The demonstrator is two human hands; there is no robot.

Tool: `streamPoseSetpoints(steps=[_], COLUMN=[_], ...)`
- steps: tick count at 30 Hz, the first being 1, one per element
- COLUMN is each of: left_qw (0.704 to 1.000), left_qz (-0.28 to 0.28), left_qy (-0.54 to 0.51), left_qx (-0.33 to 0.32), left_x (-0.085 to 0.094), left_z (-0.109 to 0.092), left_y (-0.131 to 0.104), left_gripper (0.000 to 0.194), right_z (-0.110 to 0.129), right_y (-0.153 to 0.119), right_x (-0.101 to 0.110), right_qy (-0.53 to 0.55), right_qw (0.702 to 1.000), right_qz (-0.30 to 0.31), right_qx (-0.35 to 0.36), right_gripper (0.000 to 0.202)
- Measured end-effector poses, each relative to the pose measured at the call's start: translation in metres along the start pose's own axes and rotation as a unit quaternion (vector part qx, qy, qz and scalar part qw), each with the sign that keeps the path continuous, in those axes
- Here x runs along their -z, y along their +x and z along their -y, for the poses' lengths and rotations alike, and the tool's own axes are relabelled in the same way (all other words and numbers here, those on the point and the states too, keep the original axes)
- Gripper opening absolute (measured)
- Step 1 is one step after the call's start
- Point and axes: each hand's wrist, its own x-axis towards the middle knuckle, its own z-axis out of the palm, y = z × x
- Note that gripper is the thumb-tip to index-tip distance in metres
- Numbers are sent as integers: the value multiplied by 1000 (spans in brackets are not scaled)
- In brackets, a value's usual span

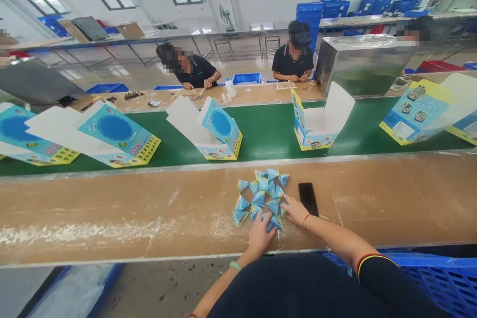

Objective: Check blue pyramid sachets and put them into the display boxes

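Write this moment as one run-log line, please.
Left hand: on blue-and-yellow triangular packets | right hand: fingertips at same packets | beside: flat black phone on brown tabletop | beyond: open printed cardboard boxes on green strip

Small blue packets (263, 184) with yellow edges, pointed like little pyramids, lay loosely bunched, some touching. The nearest sat under the two hands' fingers, the rest spread just beyond them.

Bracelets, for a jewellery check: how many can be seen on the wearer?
2: a pale green bracelet just behind the left hand, and a thin red bracelet just behind the right hand.
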Motion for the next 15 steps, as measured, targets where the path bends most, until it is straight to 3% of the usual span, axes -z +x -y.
streamPoseSetpoints(steps=[5, 10, 15], left_qw=[994, 982, 958], left_qz=[-40, -70, -113], left_qy=[-104, -167, -244], left_qx=[11, 46, 99], left_x=[1, 3, 0], left_z=[-16, -15, -14], left_y=[8, 14, 16], left_gripper=[37, 29, 17], right_z=[-18, -25, -28], right_y=[-5, -26, -47], right_x=[31, 60, 84], right_qy=[30, 126, 201], right_qw=[999, 989, 964], right_qz=[-29, -62, -150], right_qx=[-1, -53, -93], right_gripper=[39, 32, 31])
